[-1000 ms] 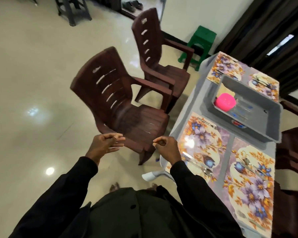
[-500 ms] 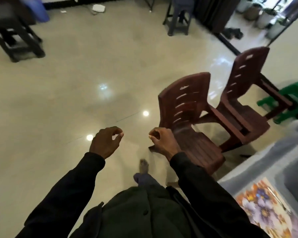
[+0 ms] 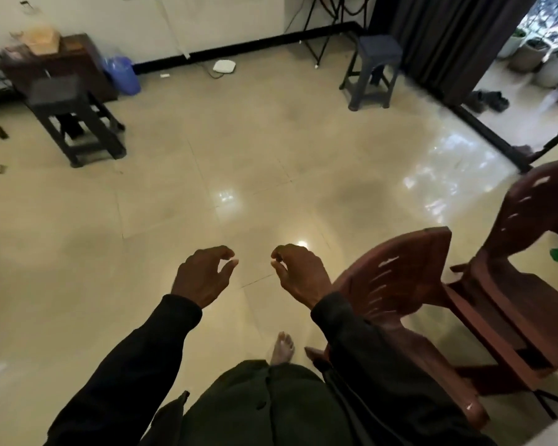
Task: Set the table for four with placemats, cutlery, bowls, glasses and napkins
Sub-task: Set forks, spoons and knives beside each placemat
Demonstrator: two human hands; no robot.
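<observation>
Tiled floor (image 3: pixel 136 259) below; hands (image 3: pixel 203 276) (image 3: pixel 302 275) half-curled, empty.

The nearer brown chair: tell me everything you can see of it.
The nearer brown chair looks like glossy reddish-brown moulded plastic, with slanted slots in its curved backrest and an armrest. It stands upright on the pale tiled floor at lower right, beside a second matching chair. The person's right sleeve overlaps it in view; contact cannot be told.
</observation>
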